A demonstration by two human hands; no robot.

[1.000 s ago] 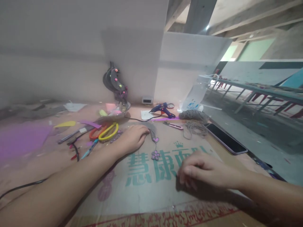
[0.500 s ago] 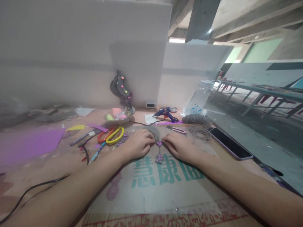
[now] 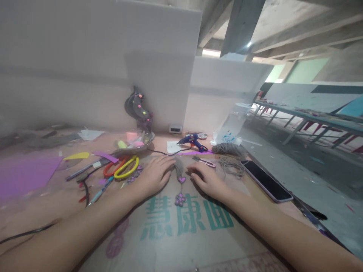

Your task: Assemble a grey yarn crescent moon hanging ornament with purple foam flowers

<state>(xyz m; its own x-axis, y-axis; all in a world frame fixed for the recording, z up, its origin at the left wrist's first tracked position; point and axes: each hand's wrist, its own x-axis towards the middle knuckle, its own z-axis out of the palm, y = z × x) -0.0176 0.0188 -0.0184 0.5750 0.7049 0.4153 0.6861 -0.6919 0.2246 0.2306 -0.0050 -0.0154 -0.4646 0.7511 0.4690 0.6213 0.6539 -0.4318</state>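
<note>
A grey strip with a small purple heart [image 3: 182, 179] and a purple flower piece [image 3: 179, 199] lies on the printed cardboard sheet [image 3: 187, 234]. My left hand [image 3: 157, 173] lies flat on the cardboard just left of the strip, fingers stretched toward its top. My right hand [image 3: 206, 180] rests flat just right of the heart, fingers extended and touching or nearly touching the strip. Neither hand grips anything.
Left of my hands lie orange and yellow scissors [image 3: 122, 167], pens, a black cable and a purple foam sheet [image 3: 22, 174]. Behind are a dish of coloured bits [image 3: 133, 144], a blue glue gun [image 3: 190, 140], grey twine [image 3: 230, 156], a cutter [image 3: 203, 161] and a phone [image 3: 266, 180].
My right hand has moved from the near cardboard up to the right side of the heart strip and opened flat. My left hand stays beside the strip.
</note>
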